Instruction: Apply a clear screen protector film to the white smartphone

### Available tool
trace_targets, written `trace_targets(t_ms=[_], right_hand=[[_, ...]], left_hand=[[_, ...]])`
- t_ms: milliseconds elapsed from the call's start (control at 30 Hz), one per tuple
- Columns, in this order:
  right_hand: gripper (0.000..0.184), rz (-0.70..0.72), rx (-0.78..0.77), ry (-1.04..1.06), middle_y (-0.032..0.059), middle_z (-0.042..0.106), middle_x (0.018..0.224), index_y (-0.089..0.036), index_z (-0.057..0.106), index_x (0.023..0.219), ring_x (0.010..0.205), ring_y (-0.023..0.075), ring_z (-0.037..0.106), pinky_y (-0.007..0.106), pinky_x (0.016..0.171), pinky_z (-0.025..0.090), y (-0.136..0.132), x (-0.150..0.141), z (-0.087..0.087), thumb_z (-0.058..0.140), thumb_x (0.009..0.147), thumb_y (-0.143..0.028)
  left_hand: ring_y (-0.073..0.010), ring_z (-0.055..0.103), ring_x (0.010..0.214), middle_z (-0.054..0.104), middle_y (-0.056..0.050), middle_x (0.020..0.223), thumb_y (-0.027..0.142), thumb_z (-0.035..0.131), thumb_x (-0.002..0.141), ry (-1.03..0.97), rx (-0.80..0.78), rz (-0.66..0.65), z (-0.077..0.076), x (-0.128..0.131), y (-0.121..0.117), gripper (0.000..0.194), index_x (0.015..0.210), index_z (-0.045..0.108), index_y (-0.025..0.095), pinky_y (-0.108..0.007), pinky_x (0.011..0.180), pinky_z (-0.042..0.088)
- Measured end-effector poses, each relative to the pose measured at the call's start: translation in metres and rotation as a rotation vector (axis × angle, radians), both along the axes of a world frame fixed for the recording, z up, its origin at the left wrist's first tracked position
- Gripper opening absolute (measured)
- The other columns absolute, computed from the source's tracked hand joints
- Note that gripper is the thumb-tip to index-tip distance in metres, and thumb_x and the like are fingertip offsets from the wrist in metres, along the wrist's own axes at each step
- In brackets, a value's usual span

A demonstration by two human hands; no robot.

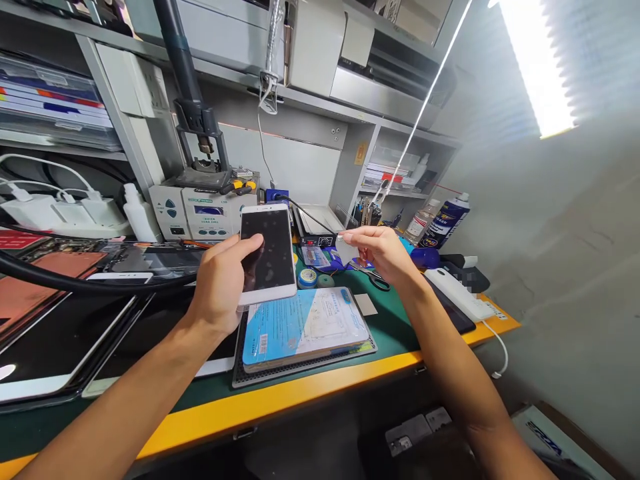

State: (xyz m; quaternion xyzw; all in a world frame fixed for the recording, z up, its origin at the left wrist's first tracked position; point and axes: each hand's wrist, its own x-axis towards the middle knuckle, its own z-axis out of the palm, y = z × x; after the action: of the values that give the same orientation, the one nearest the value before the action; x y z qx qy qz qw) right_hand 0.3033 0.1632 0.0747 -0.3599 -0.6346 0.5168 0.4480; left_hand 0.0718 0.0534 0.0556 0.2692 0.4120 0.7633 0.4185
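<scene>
My left hand (220, 277) is closed around a white-framed smartphone (269, 253), thumb on its dark, smudged screen. The phone is tilted upright above a blue-and-white book (310, 327), which lies on a dark perforated mat. To the right, my right hand (377, 250) is raised over the bench with thumb and index finger pinched together. A tiny white piece (341, 237) shows at those fingertips, too small to name. A thin black cable (307, 215) runs up to the same spot; I cannot tell whether it is held. Scissors (375, 275) lie below this hand.
Large dark display panels (50, 340) cover the bench's left side. Behind stand a grey rework station (200, 213) and a white squeeze bottle (140, 213). Round tins (307, 278) sit behind the book. A blue spray can (445, 220) and a white power bank (457, 293) are at right.
</scene>
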Motion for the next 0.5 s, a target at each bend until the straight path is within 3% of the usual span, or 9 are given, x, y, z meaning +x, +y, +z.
trace_targets(t_ms=[133, 333, 500], right_hand=[[0.026, 0.018, -0.1, 0.022, -0.0071, 0.045, 0.049, -0.014, 0.08, 0.08, 0.045, 0.0065, 0.032, 0.024, 0.043, 0.024, 0.003, 0.0, 0.001, 0.085, 0.061, -0.031], [0.03, 0.08, -0.168, 0.012, -0.0043, 0.053, 0.057, -0.014, 0.076, 0.083, 0.049, 0.0086, 0.041, 0.025, 0.046, 0.032, 0.002, -0.005, 0.0, 0.084, 0.06, -0.033], [0.027, 0.146, -0.116, -0.112, -0.0021, 0.058, 0.057, -0.013, 0.077, 0.081, 0.048, 0.0097, 0.046, 0.024, 0.043, 0.034, -0.001, -0.01, -0.008, 0.083, 0.066, -0.034]], left_hand=[[-0.0121, 0.057, 0.053, 0.061, 0.005, 0.06, 0.028, 0.086, 0.058, -0.005, -0.012, 0.005, 0.001, 0.0, -0.001, 0.032, 0.061, 0.056, 0.021, -0.022, 0.046, 0.045], [-0.0116, 0.057, 0.055, 0.06, 0.006, 0.062, 0.025, 0.087, 0.054, -0.05, -0.018, 0.058, 0.003, -0.003, 0.002, 0.033, 0.064, 0.056, 0.021, -0.022, 0.047, 0.045], [-0.0096, 0.053, 0.054, 0.057, 0.006, 0.064, 0.026, 0.088, 0.053, -0.051, -0.011, 0.07, 0.003, -0.005, 0.004, 0.036, 0.065, 0.054, 0.021, -0.021, 0.046, 0.041]])
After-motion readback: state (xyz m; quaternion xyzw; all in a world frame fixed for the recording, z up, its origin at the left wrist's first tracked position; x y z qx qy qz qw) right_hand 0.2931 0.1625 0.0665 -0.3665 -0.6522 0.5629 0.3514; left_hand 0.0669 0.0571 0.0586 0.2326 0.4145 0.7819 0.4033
